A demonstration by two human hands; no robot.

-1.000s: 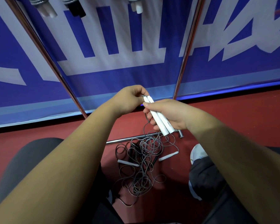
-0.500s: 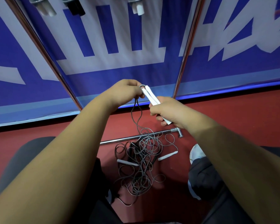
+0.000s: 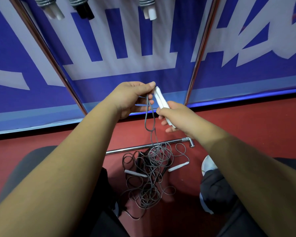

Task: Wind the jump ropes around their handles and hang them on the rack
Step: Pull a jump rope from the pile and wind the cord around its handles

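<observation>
Handles (image 3: 161,100) gripped in right hand (image 3: 176,115); left hand (image 3: 130,98) pinches cord (image 3: 146,117).

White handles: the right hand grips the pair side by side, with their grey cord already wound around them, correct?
Not wound. The head view shows the right hand gripping the white handles side by side, but their grey cord hangs loose from the left hand to the floor tangle.

The red floor (image 3: 246,134) carries tangled grey ropes (image 3: 149,182) and a chrome bar (image 3: 143,146).
</observation>
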